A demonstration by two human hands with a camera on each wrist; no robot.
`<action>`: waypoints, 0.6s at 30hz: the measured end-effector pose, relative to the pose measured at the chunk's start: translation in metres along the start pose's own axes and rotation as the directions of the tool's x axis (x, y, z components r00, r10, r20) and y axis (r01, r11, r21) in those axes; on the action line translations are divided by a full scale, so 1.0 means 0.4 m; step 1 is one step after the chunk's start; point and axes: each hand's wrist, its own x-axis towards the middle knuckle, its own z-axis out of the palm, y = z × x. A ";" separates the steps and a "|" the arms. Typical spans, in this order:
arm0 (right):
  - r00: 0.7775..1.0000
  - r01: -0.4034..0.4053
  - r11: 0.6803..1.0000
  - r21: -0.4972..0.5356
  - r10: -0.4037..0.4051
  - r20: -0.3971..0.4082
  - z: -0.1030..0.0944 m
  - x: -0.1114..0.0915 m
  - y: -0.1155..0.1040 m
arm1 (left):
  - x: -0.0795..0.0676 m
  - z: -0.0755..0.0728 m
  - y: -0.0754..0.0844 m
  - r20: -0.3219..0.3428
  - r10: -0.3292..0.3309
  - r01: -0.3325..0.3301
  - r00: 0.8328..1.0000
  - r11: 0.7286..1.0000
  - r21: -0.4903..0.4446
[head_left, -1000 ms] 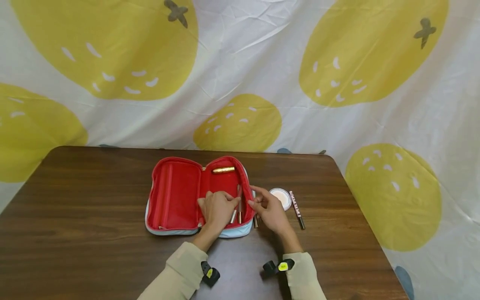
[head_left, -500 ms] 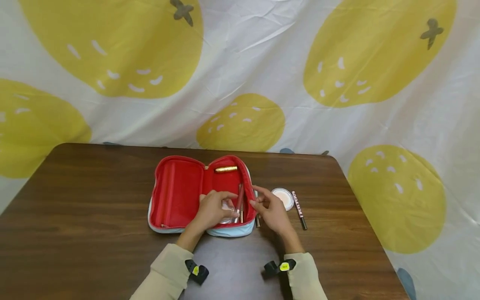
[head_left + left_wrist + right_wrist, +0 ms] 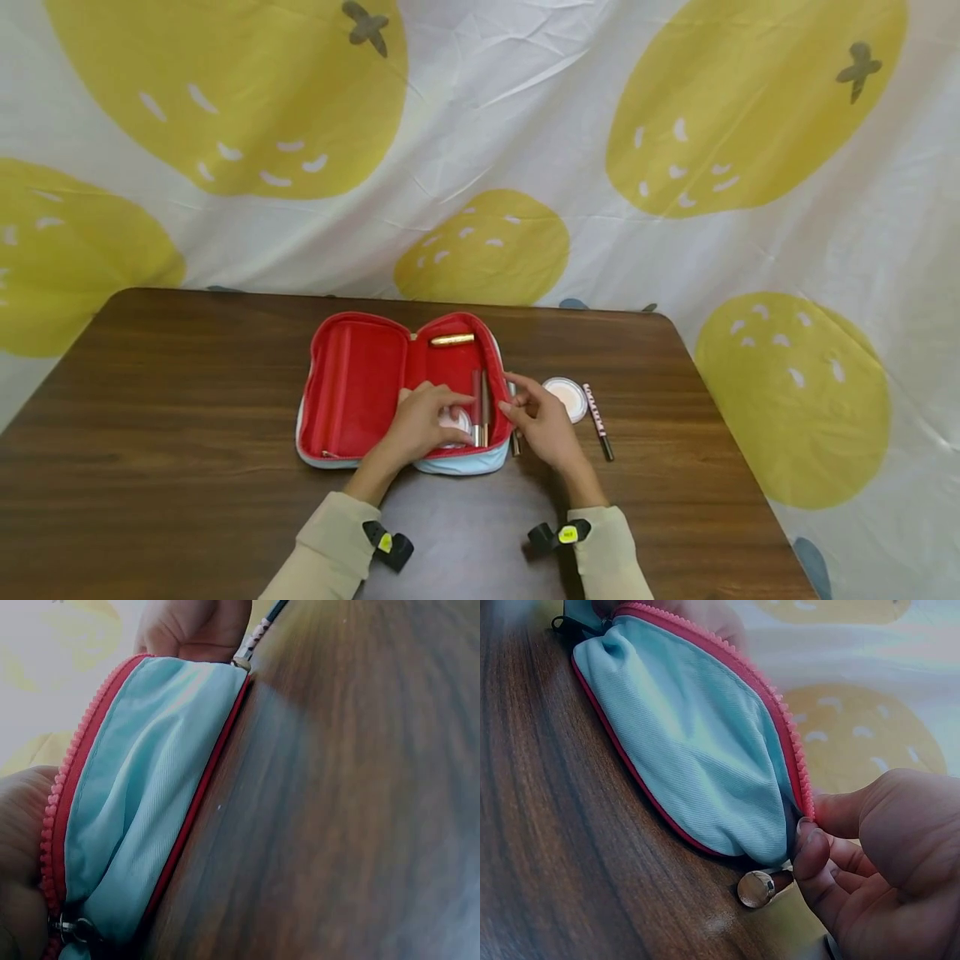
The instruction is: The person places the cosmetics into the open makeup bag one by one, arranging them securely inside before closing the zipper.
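Observation:
An unzipped pale blue makeup bag [image 3: 365, 392] with red lining lies spread on the table. My left hand [image 3: 415, 422] reaches into its right half, thumb and forefinger around a round whitish item [image 3: 456, 423], fingertips at a reddish lip gloss tube [image 3: 476, 392]. Whether they grip either cannot be told. A dark slim tube [image 3: 486, 408] lies alongside, and a gold lipstick [image 3: 452, 340] at the far end. My right hand [image 3: 546, 423] pinches the bag's right rim; in the right wrist view, thumb and finger hold the zipper edge [image 3: 802, 780].
Outside the bag, a gold-ended tube [image 3: 515, 442] lies partly under my right hand. Farther right are a round powder compact [image 3: 565, 398] and a patterned pencil [image 3: 598, 422] with a dark end. A fruit-print cloth [image 3: 480, 242] hangs behind the brown wooden table [image 3: 187, 400].
My left hand has shifted left within the bag, uncovering the round whitish item. The reddish tube, tilted half a second ago, now lies parallel to the dark one. My right hand keeps its hold.

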 end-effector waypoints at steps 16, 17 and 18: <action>1.000 -0.015 1.000 0.022 0.015 0.007 0.001 0.003 -0.001 | -0.025 -0.057 0.005 -0.100 -0.054 0.032 0.994 0.978 -0.208; 1.000 -0.014 1.000 0.023 0.014 0.007 0.002 0.002 -0.001 | -0.034 -0.072 0.008 -0.117 -0.062 0.038 0.991 0.979 -0.202; 1.000 -0.011 1.000 0.023 0.011 0.007 0.003 0.002 -0.002 | -0.043 -0.086 0.009 -0.132 -0.071 0.046 0.989 0.982 -0.186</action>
